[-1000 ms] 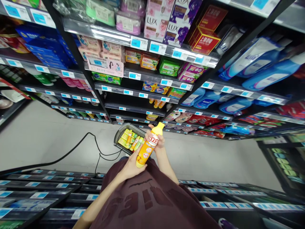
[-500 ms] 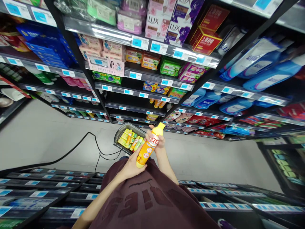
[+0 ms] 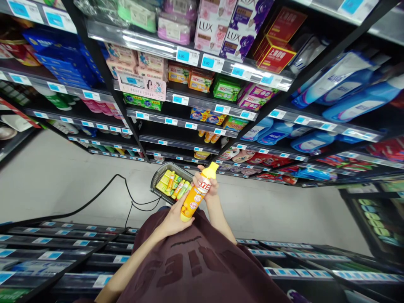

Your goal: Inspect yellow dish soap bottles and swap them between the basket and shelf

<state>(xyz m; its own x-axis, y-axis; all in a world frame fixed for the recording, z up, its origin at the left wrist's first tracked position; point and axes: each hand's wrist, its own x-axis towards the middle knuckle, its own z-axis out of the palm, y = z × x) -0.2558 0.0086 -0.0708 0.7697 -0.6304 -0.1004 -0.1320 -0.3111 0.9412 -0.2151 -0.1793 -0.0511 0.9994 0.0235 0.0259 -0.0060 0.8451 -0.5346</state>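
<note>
An orange bottle with a yellow cap (image 3: 194, 199) is held tilted in front of my body, its cap pointing away and to the right. My left hand (image 3: 175, 216) is closed around its lower end, near the base. Higher up, just below the cap, my right hand (image 3: 208, 186) wraps the bottle with its fingers across the label. Beyond the bottle, on the left, sits a grey shopping basket (image 3: 154, 182). Inside it lie yellow packs (image 3: 164, 181) and several small orange and green bottles (image 3: 178, 189).
Ahead stand shelves with boxed soap (image 3: 206, 26), wrapped bars (image 3: 226, 89) and blue bottles (image 3: 345, 82). A black cable (image 3: 104, 194) loops left of the basket. Grey floor (image 3: 277, 208) runs along the aisle, and another shelf (image 3: 63, 242) stands close behind me.
Both hands keep the same hold on the bottle. The view has shifted very slightly; otherwise nothing differs.
</note>
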